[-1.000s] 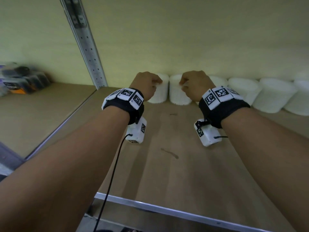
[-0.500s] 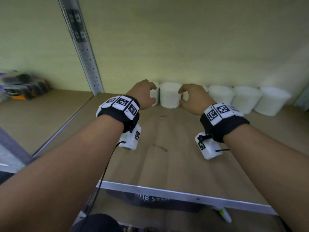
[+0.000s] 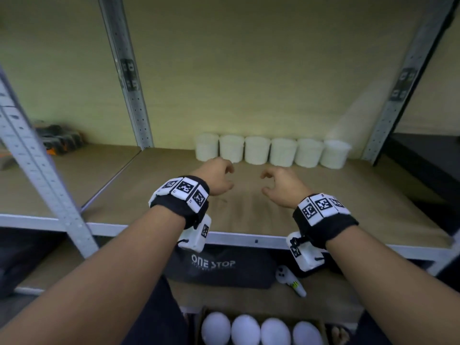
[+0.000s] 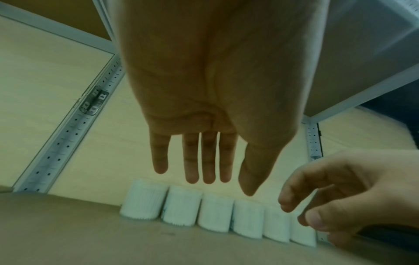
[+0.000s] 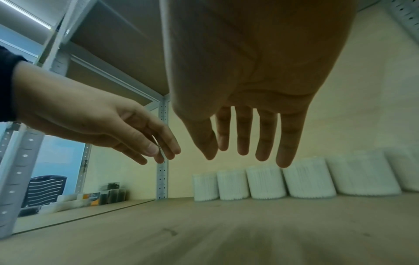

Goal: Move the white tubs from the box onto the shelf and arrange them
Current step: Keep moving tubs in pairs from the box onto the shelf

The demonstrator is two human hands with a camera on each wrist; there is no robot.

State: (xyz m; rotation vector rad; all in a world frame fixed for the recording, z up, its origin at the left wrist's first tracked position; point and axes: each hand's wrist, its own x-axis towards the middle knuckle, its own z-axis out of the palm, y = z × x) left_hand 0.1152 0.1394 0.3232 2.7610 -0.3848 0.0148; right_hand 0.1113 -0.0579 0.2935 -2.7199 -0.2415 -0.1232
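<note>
Several white ribbed tubs (image 3: 271, 151) stand side by side in a row against the back wall of the wooden shelf (image 3: 249, 215). My left hand (image 3: 227, 176) and right hand (image 3: 265, 183) hover in front of the row, apart from it, fingers loose and holding nothing. The left wrist view shows the left hand (image 4: 204, 161) with straight fingers above the tubs (image 4: 215, 217). In the right wrist view the right hand (image 5: 244, 139) is likewise open above the row of tubs (image 5: 265, 182). More white tubs (image 3: 245, 328) sit in the cardboard box (image 3: 202, 312) below.
Perforated metal uprights (image 3: 129, 83) (image 3: 393, 100) frame the bay, with a nearer post (image 3: 44, 170) at left. Dark and orange packs (image 3: 59, 139) lie on the left-hand shelf. A dark "ONE STOP" bag (image 3: 216, 267) and a white handheld device (image 3: 290, 280) lie on the lower shelf.
Both hands have let go of the two leftmost tubs and drawn back towards me, fingers opening. The view has pulled back and dropped, so the box now shows.
</note>
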